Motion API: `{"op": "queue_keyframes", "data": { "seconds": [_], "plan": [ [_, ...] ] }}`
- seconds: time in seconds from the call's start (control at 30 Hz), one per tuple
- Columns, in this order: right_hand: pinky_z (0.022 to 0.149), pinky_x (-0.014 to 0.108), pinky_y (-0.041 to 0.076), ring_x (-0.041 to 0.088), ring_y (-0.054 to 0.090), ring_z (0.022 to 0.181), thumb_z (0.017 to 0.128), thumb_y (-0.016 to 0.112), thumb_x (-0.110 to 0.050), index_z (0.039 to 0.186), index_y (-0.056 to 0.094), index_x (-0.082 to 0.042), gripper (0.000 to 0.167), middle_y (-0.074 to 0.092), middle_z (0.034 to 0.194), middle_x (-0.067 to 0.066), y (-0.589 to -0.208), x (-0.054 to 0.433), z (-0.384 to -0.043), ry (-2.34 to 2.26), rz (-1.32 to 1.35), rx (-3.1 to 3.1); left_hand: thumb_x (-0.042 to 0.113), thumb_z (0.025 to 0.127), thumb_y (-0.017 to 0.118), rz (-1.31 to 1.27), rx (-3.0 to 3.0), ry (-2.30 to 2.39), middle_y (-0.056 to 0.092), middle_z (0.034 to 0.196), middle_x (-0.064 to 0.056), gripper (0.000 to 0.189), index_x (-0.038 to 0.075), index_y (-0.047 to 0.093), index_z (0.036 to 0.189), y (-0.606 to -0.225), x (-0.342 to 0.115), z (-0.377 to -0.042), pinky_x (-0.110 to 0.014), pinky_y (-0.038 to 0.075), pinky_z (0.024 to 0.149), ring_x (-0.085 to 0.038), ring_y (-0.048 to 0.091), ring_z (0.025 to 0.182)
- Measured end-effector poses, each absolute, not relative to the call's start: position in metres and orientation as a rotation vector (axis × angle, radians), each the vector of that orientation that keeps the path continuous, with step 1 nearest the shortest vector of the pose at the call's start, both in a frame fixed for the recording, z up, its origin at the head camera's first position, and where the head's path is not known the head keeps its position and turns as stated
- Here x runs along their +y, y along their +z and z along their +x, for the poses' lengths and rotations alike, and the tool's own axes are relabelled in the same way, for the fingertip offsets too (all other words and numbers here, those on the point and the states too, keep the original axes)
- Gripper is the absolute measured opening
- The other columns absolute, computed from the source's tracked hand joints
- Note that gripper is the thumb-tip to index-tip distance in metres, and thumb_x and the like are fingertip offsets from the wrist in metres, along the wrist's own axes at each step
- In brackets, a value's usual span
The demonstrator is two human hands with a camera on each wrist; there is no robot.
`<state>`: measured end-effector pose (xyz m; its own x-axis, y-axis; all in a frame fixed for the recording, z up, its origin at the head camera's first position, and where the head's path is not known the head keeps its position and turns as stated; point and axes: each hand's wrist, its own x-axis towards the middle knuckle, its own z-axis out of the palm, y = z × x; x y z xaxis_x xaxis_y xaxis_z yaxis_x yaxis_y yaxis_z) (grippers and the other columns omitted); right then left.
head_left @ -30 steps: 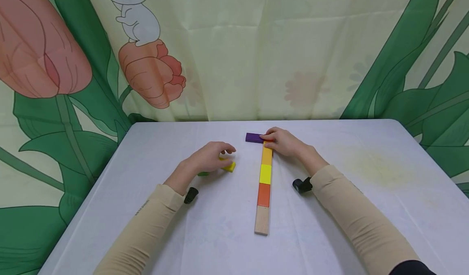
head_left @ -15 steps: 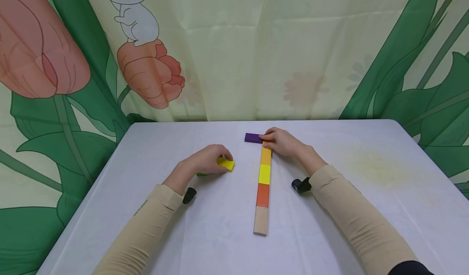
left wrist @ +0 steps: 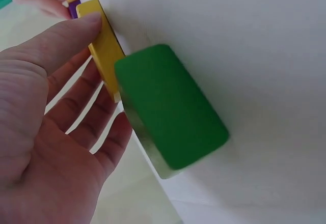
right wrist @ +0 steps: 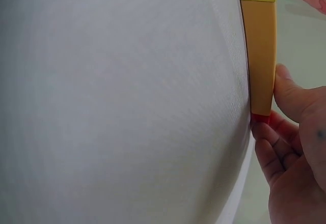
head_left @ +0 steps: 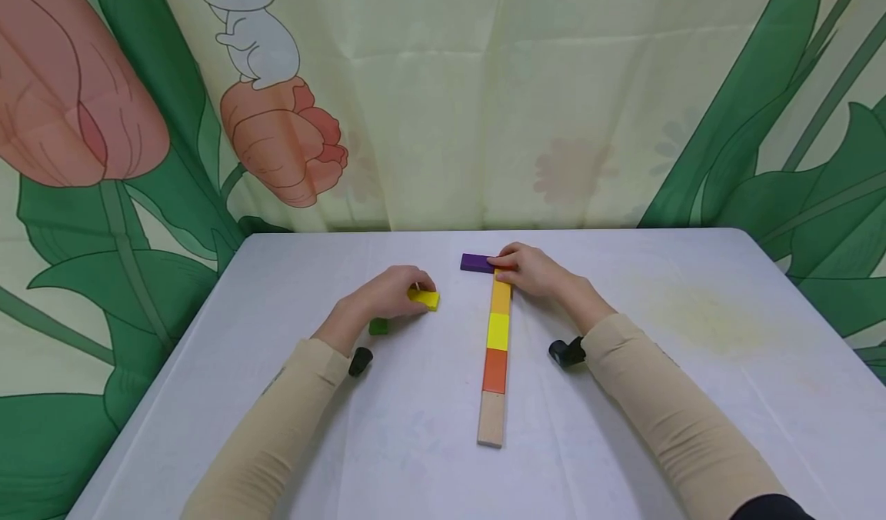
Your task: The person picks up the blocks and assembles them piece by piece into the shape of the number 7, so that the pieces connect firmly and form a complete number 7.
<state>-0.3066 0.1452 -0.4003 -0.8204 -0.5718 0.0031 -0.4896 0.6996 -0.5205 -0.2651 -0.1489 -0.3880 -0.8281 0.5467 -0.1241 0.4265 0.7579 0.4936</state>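
Observation:
My left hand (head_left: 388, 293) pinches a yellow block (head_left: 425, 298) between thumb and fingers, left of a straight row of blocks. Close beside that hand is a green block (left wrist: 168, 107), apart from the row. My right hand (head_left: 540, 270) is at the row's far end, fingers curled round a mostly hidden red block (right wrist: 261, 118); its thumb lies by the orange-yellow block (right wrist: 262, 56). A purple block (head_left: 476, 262) points left from this end. Toward me the row continues with a yellow block (head_left: 497, 331), an orange-red block (head_left: 494, 370) and a plain wooden block (head_left: 491, 420).
A white cloth covers the table (head_left: 623, 443), with a faint yellowish stain at the right. Behind its far edge hangs a printed curtain (head_left: 443, 120). Black wrist cameras (head_left: 567, 352) stick out below both sleeves.
My left hand has closed on the yellow block and moved it slightly away from me, uncovering more of the green block. My right hand stays at the row's far end.

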Motion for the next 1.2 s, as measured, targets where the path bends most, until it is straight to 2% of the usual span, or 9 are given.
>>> {"op": "queue_keyframes", "data": {
  "seconds": [0.6, 1.2],
  "plan": [
    [0.107, 0.048, 0.043, 0.038, 0.052, 0.121, 0.098, 0.066, -0.009, 0.138, 0.06, -0.003, 0.041, 0.054, 0.132, 0.022, -0.4, 0.146, -0.307, -0.793, -0.822, 2.73, 0.012, 0.091, 0.076, 0.684, 2.704, 0.631, 0.066, 0.114, -0.007, 0.03, 0.005, 0.071, 0.12, -0.383, -0.137, -0.303, -0.035, 0.046, 0.1, -0.024, 0.057, 0.105],
    [0.106, 0.047, 0.043, 0.038, 0.052, 0.12, 0.099, 0.065, -0.01, 0.139, 0.059, -0.003, 0.041, 0.054, 0.131, 0.022, -0.401, 0.145, -0.307, -0.785, -0.825, 2.731, 0.009, 0.091, 0.074, 0.61, 2.756, 0.664, 0.067, 0.116, -0.01, 0.03, 0.005, 0.071, 0.121, -0.386, -0.12, -0.324, -0.033, 0.046, 0.098, -0.025, 0.057, 0.107]
  ]
}}
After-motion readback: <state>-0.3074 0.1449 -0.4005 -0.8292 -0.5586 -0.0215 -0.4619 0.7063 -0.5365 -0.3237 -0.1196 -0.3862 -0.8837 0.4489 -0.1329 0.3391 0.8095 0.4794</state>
